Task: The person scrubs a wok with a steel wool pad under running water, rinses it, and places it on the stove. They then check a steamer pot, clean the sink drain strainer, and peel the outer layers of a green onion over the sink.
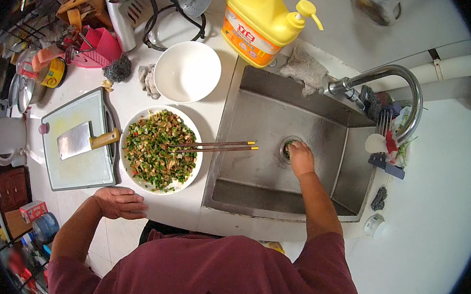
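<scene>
My right hand [302, 158] reaches down into the stainless steel sink [254, 116], its fingers at the drain [284, 151]. Green bits show in the drain beside the fingertips; whether the hand grips any of them is hidden. My left hand [120, 202] is extended at the counter's front edge, holding nothing, just below the cutting board [82, 169]. To its upper right is a white bowl [199, 173] of chopped green and brown food [156, 154]. A pair of chopsticks [223, 147] rests in the food, with yellow-tipped ends jutting over the sink.
On the board lies a cleaver [76, 142] with a wooden handle. An empty white bowl [187, 72] stands behind the food. A yellow detergent jug [258, 23] is at the sink's back rim, near a grey cloth [305, 68]. The curved faucet [410, 81] arches at the right.
</scene>
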`<state>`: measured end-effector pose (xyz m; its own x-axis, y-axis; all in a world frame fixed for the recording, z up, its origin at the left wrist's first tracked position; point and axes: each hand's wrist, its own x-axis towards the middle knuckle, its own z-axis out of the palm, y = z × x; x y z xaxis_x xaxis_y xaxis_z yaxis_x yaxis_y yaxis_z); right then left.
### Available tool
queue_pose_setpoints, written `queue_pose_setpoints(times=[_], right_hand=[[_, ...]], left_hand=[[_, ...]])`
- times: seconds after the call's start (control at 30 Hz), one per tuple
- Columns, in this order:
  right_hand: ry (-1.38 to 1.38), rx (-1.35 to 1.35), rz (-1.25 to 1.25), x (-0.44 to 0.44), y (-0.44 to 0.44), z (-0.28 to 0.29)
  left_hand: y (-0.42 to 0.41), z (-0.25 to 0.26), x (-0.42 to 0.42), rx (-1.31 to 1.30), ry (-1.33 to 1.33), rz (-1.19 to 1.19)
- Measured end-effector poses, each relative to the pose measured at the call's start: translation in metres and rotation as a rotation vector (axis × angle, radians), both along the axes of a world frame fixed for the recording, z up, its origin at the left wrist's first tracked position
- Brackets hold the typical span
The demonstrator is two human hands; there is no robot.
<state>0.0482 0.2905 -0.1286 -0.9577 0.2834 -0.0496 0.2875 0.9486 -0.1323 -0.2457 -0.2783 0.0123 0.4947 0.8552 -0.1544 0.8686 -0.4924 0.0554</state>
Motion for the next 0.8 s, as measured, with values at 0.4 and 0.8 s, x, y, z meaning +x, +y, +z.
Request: queue_pose_setpoints(times=[0.4,0.8], right_hand=[[0.1,-0.079,0.539,-0.046,-0.08,0.033],[-0.176,-0.044,0.373,-0.007,-0.028,-0.004]], left_hand=[[0.0,0.0,0.002,-0.048,0.007,-0.025],[-0.006,-0.008,0.002,0.016,0.023,-0.017]])
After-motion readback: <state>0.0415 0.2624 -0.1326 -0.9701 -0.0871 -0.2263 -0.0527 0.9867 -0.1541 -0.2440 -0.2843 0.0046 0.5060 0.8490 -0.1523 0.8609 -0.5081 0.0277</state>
